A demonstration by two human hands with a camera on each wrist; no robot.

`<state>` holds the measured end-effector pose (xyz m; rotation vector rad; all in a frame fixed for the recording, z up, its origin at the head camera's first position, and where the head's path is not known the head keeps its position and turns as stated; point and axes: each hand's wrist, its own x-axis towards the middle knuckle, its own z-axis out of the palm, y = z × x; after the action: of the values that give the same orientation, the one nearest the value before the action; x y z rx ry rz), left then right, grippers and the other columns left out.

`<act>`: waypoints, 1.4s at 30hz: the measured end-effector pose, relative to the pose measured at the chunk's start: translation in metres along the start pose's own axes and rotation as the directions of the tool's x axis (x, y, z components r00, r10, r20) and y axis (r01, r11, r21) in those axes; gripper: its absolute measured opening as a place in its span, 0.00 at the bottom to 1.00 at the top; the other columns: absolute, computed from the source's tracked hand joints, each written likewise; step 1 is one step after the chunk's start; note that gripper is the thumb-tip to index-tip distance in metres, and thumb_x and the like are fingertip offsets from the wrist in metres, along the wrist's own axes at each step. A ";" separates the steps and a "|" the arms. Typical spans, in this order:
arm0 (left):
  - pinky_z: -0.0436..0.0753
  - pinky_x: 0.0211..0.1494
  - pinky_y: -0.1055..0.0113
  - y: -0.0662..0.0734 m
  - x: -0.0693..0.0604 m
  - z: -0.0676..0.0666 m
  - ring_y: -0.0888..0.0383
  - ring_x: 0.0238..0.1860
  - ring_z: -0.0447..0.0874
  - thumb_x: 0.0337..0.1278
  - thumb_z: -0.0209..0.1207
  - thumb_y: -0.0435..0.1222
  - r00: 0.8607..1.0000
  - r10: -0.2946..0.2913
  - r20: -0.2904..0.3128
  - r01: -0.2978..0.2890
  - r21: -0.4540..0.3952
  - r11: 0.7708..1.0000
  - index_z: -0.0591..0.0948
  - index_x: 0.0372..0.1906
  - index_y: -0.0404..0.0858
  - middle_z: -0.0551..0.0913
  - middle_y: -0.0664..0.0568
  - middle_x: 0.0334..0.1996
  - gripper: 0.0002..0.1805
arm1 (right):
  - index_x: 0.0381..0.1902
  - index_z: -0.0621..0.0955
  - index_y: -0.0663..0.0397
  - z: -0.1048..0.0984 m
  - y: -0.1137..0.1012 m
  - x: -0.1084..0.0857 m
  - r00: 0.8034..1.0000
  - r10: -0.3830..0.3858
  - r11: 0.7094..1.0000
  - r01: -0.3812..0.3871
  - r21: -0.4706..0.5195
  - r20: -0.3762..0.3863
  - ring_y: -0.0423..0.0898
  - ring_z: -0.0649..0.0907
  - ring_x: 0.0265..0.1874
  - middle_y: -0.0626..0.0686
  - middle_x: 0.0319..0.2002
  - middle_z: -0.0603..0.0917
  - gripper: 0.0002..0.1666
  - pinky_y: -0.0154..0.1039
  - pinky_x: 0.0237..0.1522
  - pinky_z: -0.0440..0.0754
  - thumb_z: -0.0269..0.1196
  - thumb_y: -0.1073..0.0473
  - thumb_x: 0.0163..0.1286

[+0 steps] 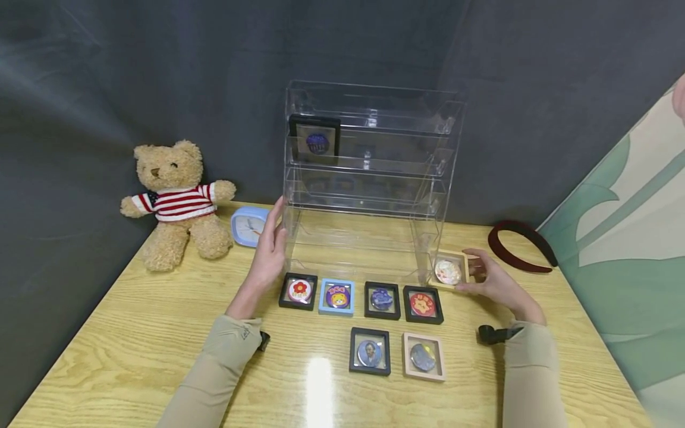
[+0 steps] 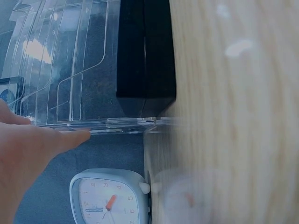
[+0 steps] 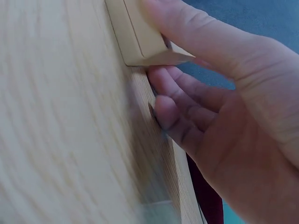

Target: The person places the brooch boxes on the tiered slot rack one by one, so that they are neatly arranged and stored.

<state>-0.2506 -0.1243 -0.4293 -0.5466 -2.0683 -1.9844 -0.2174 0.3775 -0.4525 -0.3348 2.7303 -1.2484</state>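
Display rack (image 1: 396,169), one black-framed badge (image 1: 317,142) inside, my left hand (image 1: 271,251) straight-fingered against the rack, right hand (image 1: 495,280) pinching beige-framed badge (image 1: 448,271), six framed badges (image 1: 382,299) in front

Six framed badges (image 1: 382,300) lie before the rack (image 1: 387,164).

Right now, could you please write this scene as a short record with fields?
left grip: touches the left side of the clear rack
right grip: holds tan frame
in rack: black frame, upper left
on table: four frames before rack, two nearer frames
at left: teddy bear, blue clock
at right: dark red headband
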 end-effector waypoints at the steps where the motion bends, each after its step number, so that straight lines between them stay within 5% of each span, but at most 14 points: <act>1: 0.59 0.85 0.48 0.000 0.000 0.000 0.36 0.82 0.55 0.83 0.36 0.22 1.000 0.001 -0.001 -0.001 -0.002 1.000 0.50 0.88 0.42 0.48 0.45 0.87 0.36 | 0.80 0.56 0.71 0.000 0.000 0.000 1.000 -0.007 1.000 0.007 0.014 -0.003 0.55 0.80 0.49 0.69 0.56 0.76 0.55 0.29 0.47 0.83 0.77 0.67 0.66; 9: 0.57 0.86 0.48 0.000 0.000 0.000 0.36 0.83 0.53 0.83 0.36 0.22 1.000 0.001 0.002 -0.001 0.003 1.000 0.50 0.88 0.41 0.47 0.45 0.87 0.36 | 0.82 0.52 0.64 0.001 0.002 -0.002 0.998 -0.008 0.989 0.017 0.150 -0.065 0.43 0.80 0.36 0.69 0.55 0.69 0.58 0.32 0.34 0.86 0.76 0.73 0.65; 15: 0.57 0.86 0.48 0.001 0.000 0.000 0.35 0.83 0.52 0.83 0.36 0.21 1.000 0.009 0.007 -0.009 -0.006 1.000 0.50 0.88 0.41 0.47 0.44 0.87 0.36 | 0.79 0.62 0.67 0.000 0.001 -0.005 0.986 -0.049 0.987 0.072 0.147 -0.160 0.39 0.86 0.38 0.70 0.56 0.72 0.44 0.39 0.33 0.93 0.71 0.70 0.73; 30: 0.56 0.86 0.52 0.002 0.000 0.000 0.42 0.84 0.51 0.82 0.36 0.21 1.000 0.002 0.001 -0.002 0.004 1.000 0.49 0.88 0.38 0.48 0.44 0.87 0.36 | 0.65 0.75 0.72 0.003 -0.007 -0.007 0.920 -0.136 0.975 0.191 0.117 -0.367 0.37 0.89 0.35 0.55 0.49 0.75 0.23 0.37 0.34 0.94 0.66 0.71 0.76; 40: 0.55 0.86 0.54 0.002 0.000 0.000 0.41 0.84 0.50 0.81 0.36 0.20 1.000 0.003 0.002 -0.003 0.001 1.000 0.49 0.88 0.38 0.48 0.42 0.87 0.36 | 0.63 0.76 0.72 -0.003 -0.018 -0.009 0.852 -0.084 0.975 0.176 0.132 -0.516 0.32 0.86 0.38 0.34 0.51 0.84 0.21 0.28 0.35 0.91 0.67 0.69 0.76; 42: 0.56 0.86 0.54 0.002 0.000 0.000 0.42 0.84 0.50 0.81 0.36 0.20 1.000 0.002 0.001 -0.002 0.001 1.000 0.49 0.88 0.38 0.48 0.42 0.87 0.36 | 0.62 0.76 0.73 -0.005 -0.024 -0.009 0.841 -0.076 0.963 0.201 0.180 -0.535 0.31 0.87 0.38 0.37 0.48 0.83 0.20 0.28 0.35 0.91 0.66 0.71 0.76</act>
<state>-0.2494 -0.1244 -0.4275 -0.5498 -2.0682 -1.9823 -0.2058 0.3683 -0.4308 -0.1889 2.9795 -1.9299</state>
